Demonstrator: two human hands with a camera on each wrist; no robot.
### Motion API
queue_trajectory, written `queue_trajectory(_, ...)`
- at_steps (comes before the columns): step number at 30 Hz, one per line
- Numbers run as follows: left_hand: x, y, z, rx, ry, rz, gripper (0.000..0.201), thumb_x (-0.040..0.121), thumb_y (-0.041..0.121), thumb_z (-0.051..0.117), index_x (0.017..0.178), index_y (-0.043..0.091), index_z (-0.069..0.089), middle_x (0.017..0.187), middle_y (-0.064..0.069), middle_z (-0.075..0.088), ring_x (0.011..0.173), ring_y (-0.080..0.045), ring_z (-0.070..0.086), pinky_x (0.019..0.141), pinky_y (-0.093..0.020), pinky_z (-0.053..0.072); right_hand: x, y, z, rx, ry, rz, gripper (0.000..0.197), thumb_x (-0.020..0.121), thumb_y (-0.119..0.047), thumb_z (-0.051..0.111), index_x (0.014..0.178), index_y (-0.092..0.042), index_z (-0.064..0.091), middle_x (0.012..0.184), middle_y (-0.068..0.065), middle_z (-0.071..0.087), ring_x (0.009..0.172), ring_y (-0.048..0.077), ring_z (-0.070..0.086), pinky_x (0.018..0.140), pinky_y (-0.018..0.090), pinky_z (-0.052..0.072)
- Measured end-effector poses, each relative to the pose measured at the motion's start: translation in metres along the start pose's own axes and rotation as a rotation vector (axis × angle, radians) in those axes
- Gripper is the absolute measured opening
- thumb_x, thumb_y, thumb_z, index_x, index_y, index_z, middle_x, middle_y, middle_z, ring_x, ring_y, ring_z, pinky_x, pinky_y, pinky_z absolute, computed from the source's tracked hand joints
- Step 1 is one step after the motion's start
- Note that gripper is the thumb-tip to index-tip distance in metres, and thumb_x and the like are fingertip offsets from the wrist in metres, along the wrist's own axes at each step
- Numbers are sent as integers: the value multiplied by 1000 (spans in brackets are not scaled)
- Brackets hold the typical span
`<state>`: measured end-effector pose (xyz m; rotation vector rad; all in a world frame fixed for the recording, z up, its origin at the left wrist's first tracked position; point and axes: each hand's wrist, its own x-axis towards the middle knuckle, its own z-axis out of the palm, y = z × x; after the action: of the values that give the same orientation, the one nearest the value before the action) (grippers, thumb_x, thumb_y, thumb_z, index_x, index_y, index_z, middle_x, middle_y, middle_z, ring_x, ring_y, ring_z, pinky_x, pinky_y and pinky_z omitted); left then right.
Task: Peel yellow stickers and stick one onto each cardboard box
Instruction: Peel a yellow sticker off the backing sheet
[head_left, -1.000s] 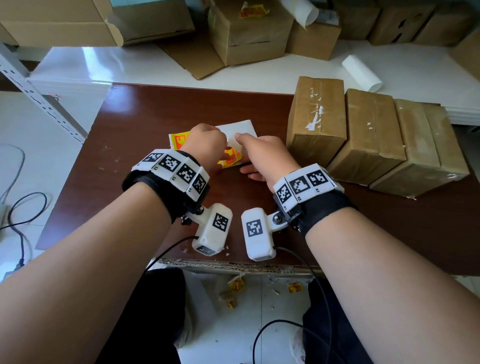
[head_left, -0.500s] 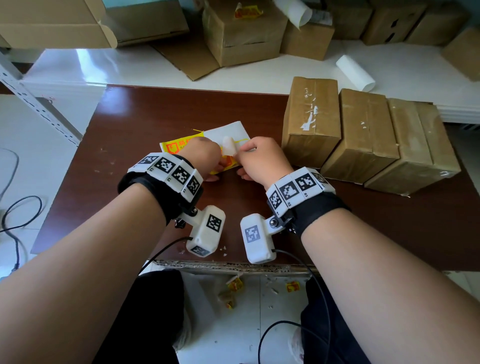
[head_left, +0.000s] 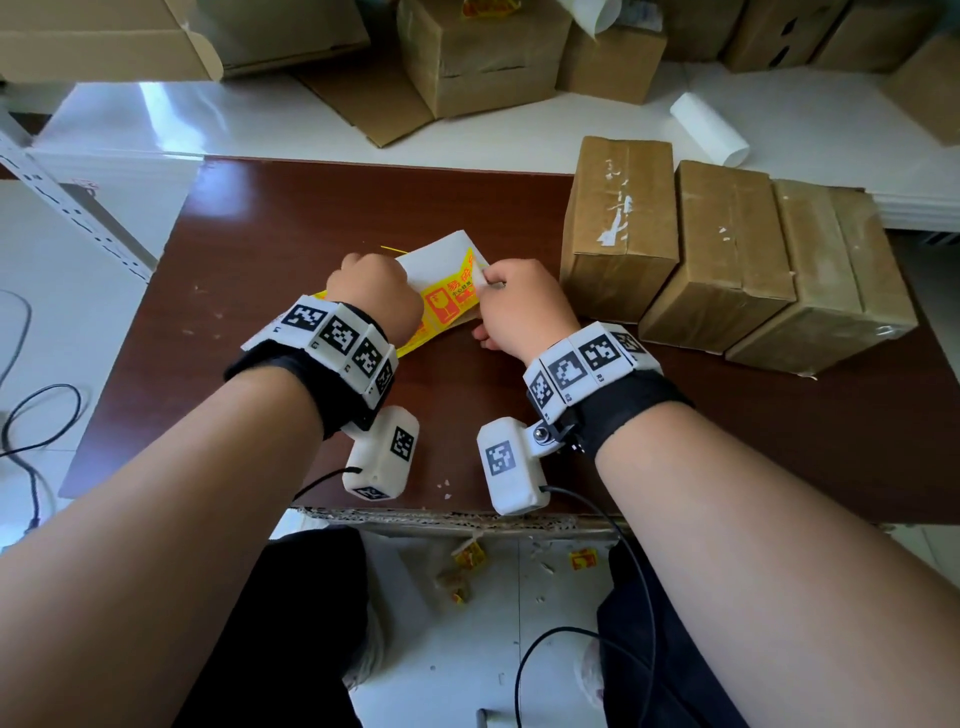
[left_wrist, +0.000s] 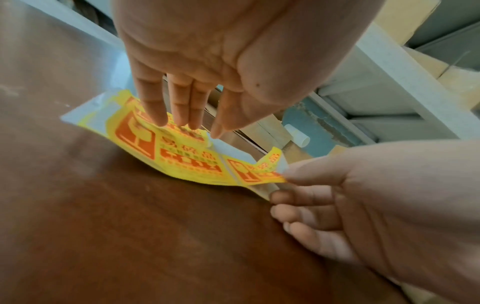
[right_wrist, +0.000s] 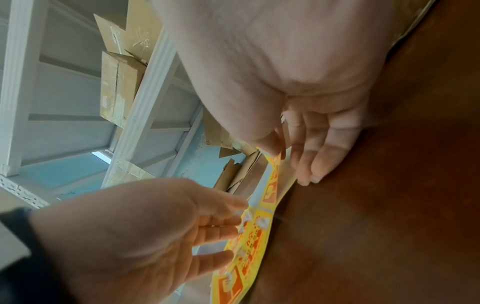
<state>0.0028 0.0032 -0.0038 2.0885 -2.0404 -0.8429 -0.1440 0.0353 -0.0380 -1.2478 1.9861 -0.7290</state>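
Centrally on a dark brown table (head_left: 270, 218): a strip of yellow stickers (head_left: 448, 304) with red print on white backing paper. Left hand (head_left: 375, 291) over the strip's left part, fingers (left_wrist: 153, 107) straight and pointing down, tips pressing the yellow sheet against the tabletop, thumb just beside them. Right hand (head_left: 522, 306) at the strip's right end, thumb and forefinger pinched on the corner of one sticker (left_wrist: 262, 170), that corner lifted and curled up off the white backing; remaining fingers loosely curled below, near the table. To the right, three sealed cardboard boxes (head_left: 621, 228) side by side on the table, touching one another, tops bare of yellow stickers, the nearest just beside the right hand. Beyond the table, a white surface with more brown boxes (head_left: 483, 57) and a white paper roll (head_left: 709, 130). Below the table edge, small yellow scraps (head_left: 470, 556) on the pale floor.
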Motion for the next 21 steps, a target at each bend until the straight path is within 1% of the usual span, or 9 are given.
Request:
queue_trajectory(2,0,-5,4,129,-18,41,44,96,7,51,136,16,67,143,-20,47,132,-45,46,101,-46,43,0,-3,-2,-3,-18,11,31,102,-18,45,109,-8,74,98,15,76,90,40,77,83,60,65)
queue_trajectory(4,-1,-8,9,231,-29,97,53,98,11,53,147,31,58,144,-17,41,135,-42,39,106,-48,41,-4,-7,-4,6,-32,16,33,103,-22,42,112,-11,72,103,8,72,92,37,78,83,56,67)
queue_trajectory(7,-2,-11,15,324,-30,119,60,99,23,59,153,47,46,145,-12,37,138,-39,35,110,-55,41,-11,-11,-6,2,-35,-16,32,102,-28,45,109,-13,72,106,7,75,100,36,78,89,55,66)
queue_trajectory(8,-2,-11,16,339,-31,121,62,99,25,59,154,50,43,146,-11,37,139,-38,35,112,-56,41,-14,-13,-8,0,-41,-32,27,102,-26,46,103,-16,71,108,9,77,102,36,77,91,54,65)
queue_trajectory(10,-3,-11,18,351,-26,134,63,100,27,57,155,51,39,148,-11,35,141,-38,33,114,-56,38,-16,-14,-10,-12,-40,-65,24,103,-21,47,85,-25,63,102,10,78,100,34,77,92,53,64)
queue_trajectory(12,-3,-11,20,360,-21,149,63,100,26,56,156,50,39,149,-11,35,142,-38,32,115,-55,36,-16,-14,-11,-17,-22,-81,31,102,-19,47,73,-22,57,91,11,76,92,34,76,87,55,64)
queue_trajectory(16,-3,-12,22,373,-7,149,61,100,25,55,155,48,41,149,-11,35,141,-38,33,115,-56,35,-17,-15,-9,-38,-33,-93,28,98,-21,47,72,-15,55,89,20,75,86,38,75,80,58,64)
queue_trajectory(19,-4,-12,23,362,8,140,57,100,26,57,153,42,45,148,-12,35,140,-40,33,114,-58,37,-16,-15,-9,-80,-69,-120,31,102,-21,47,73,-14,54,88,17,75,85,36,73,75,44,61)
queue_trajectory(21,-2,-13,23,355,6,132,58,99,25,59,154,39,45,149,-13,35,140,-40,33,112,-57,38,-16,-16,-10,-96,-82,-141,32,104,-22,47,74,-13,55,89,15,75,86,35,70,66,36,50)
